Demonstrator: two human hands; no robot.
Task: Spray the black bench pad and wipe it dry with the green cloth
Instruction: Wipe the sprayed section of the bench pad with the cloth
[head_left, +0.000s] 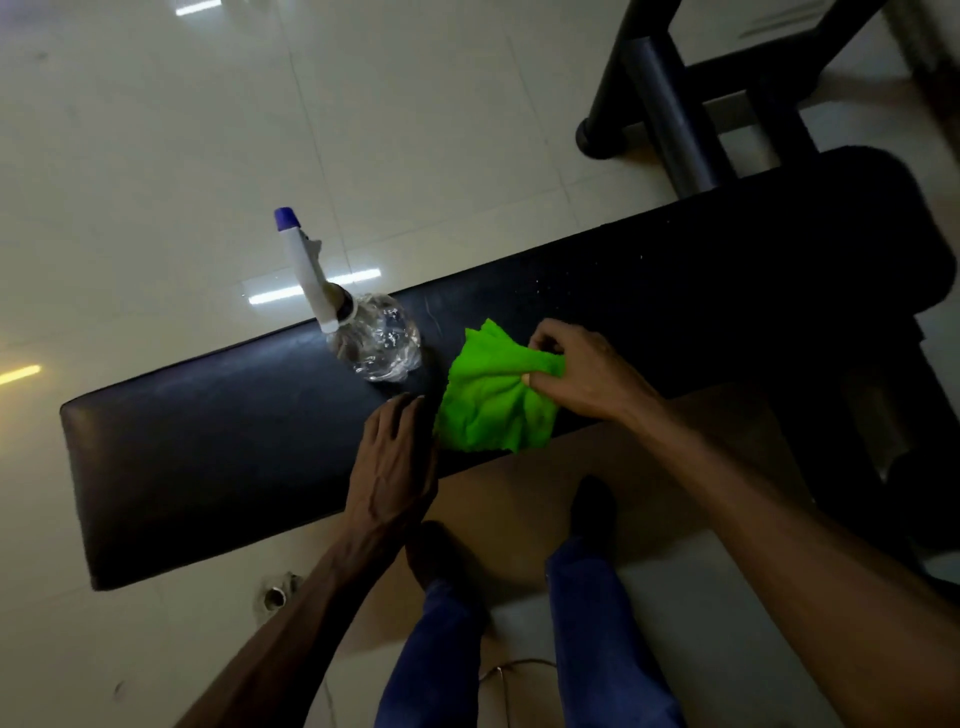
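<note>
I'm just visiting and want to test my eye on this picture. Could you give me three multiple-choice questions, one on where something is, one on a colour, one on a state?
1. Where does the spray bottle stand?
A. on the floor
B. on the black bench pad
C. in a hand

2. What colour is the bottle's nozzle tip?
A. blue
B. red
C. yellow

3. What is the right hand doing?
A. resting empty
B. pinching the green cloth
C. holding the bottle

Answers: 1 B, it stands upright on the pad near its far edge. 2 A, the tip is blue above a white head. 3 B, fingers bunch the cloth, while the left hand lies flat beside it.
</note>
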